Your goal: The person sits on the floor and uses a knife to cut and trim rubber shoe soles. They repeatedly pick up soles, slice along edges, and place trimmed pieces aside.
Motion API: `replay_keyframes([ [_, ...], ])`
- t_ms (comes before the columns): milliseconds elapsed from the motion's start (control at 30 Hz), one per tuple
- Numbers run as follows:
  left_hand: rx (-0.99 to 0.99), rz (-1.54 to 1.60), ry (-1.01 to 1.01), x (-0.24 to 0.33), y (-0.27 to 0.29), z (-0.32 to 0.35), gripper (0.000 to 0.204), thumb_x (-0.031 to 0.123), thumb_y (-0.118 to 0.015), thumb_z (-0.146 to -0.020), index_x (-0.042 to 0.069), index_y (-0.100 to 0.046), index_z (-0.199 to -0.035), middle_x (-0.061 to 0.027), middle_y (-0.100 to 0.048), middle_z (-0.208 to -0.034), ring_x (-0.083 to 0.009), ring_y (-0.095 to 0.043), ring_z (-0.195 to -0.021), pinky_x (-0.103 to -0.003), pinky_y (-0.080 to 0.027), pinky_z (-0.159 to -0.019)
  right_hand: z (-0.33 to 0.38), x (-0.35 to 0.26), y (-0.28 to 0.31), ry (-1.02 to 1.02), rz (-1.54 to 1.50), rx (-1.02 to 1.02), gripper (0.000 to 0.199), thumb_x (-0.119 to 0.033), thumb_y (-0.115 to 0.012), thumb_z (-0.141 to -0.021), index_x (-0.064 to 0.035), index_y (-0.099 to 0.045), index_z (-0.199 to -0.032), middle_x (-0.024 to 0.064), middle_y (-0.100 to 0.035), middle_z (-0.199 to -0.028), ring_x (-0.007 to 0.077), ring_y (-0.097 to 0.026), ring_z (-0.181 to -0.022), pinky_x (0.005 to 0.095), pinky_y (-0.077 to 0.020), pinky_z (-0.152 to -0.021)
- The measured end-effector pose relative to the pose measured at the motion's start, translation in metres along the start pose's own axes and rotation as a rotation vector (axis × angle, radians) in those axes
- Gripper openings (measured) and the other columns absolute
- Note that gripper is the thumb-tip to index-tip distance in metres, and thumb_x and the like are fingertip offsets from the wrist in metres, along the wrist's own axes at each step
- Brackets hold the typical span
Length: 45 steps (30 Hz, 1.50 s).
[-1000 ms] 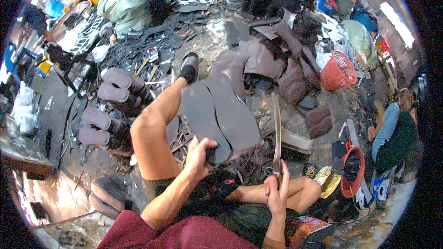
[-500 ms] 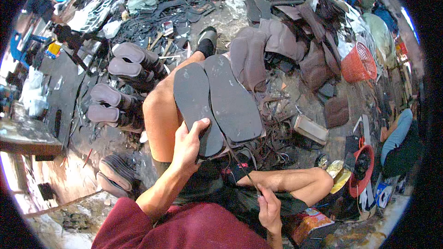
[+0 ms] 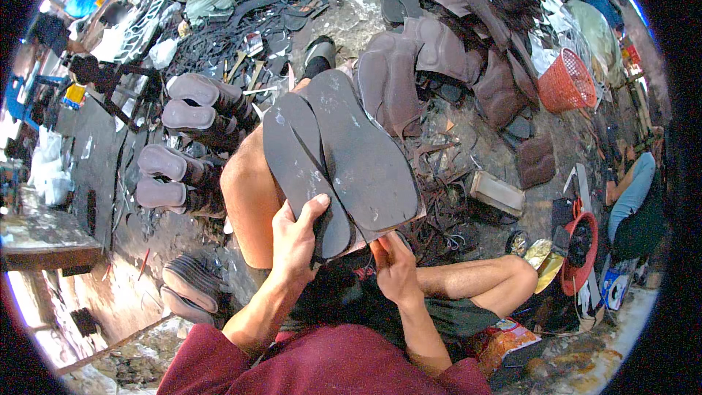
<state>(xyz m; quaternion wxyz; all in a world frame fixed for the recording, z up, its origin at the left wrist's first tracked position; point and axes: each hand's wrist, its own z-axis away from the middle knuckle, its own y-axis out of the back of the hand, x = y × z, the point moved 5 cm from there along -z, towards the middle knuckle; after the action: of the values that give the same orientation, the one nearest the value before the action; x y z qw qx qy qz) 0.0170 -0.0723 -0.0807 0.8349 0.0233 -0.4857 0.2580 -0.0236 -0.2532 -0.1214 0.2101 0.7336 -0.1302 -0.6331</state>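
1. The right hand (image 3: 398, 271) has come in from low at the person's right side, where it was half a second ago, and now sits under the near end of the wide sole (image 3: 362, 150). A second ago it held a long thin tool upright; that tool is no longer in it.
2. The left hand (image 3: 296, 238) has stayed on the narrow sole (image 3: 300, 172). Its thumb lies over the top face and its fingers are curled under the near end, a closed grip.
3. The right hand's fingers press the underside or edge of the wide sole. Whether they pinch it or only prop it I cannot tell, since the sole hides the fingertips.
4. Both soles lie side by side, slightly overlapping, along the raised left thigh (image 3: 248, 190), toes pointing away.
5. Judged from this, cutting or trimming has paused and both hands now steady the pair for alignment or inspection.
6. Stacked soles (image 3: 183, 143) and a red basket (image 3: 567, 80) sit around on the floor.
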Motion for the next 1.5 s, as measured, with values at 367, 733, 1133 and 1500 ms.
replay_keyframes([
  [367, -0.048, 0.041, -0.005, -0.011, -0.003, 0.001, 0.033, 0.016, -0.068, -0.089, -0.002, -0.059, -0.115, -0.0085, -0.067, -0.102, -0.0143, -0.064, -0.083, -0.030, -0.055, -0.076, -0.024, 0.028, -0.064, 0.207, 0.323, 0.107, 0.041, -0.027, -0.066, -0.085, -0.0176, -0.062, -0.125, 0.0163, -0.062, -0.126, 0.0430, -0.056, -0.117, 0.0552, -0.0425, -0.100],
  [733, -0.128, -0.040, 0.025, -0.019, 0.024, 0.012, 0.031, 0.012, -0.068, -0.086, -0.002, -0.059, -0.112, -0.0065, -0.067, -0.096, -0.0145, -0.063, -0.083, -0.029, -0.053, -0.076, -0.071, 0.046, -0.046, 0.216, 0.276, -0.012, 0.046, -0.031, -0.061, -0.092, -0.0137, -0.056, -0.135, 0.0116, -0.063, -0.120, 0.0264, -0.059, -0.105, 0.0402, -0.0452, -0.091],
  [1133, -0.382, 0.036, 0.040, -0.024, 0.044, 0.029, 0.053, 0.030, -0.080, -0.074, 0.001, -0.060, -0.114, -0.0055, -0.067, -0.098, -0.0162, -0.064, -0.086, -0.032, -0.053, -0.078, -0.142, -0.048, -0.024, -0.317, -1.166, -0.085, 0.061, -0.035, -0.064, -0.096, -0.0075, -0.043, -0.146, 0.0023, -0.061, -0.091, 0.0054, -0.056, -0.072, 0.0205, -0.0466, -0.059],
  [1500, -0.464, 0.003, -0.542, 0.014, -0.009, 0.047, 0.114, 0.036, -0.091, -0.068, 0.000, -0.023, -0.152, -0.0116, -0.041, -0.146, -0.0220, -0.050, -0.123, -0.037, -0.039, -0.106, -0.058, -0.078, 0.017, -0.164, -0.573, 0.040, 0.045, -0.028, -0.080, -0.083, -0.0034, -0.064, -0.116, 0.0024, -0.068, -0.096, 0.0101, -0.060, -0.079, 0.0268, -0.0504, -0.073],
])
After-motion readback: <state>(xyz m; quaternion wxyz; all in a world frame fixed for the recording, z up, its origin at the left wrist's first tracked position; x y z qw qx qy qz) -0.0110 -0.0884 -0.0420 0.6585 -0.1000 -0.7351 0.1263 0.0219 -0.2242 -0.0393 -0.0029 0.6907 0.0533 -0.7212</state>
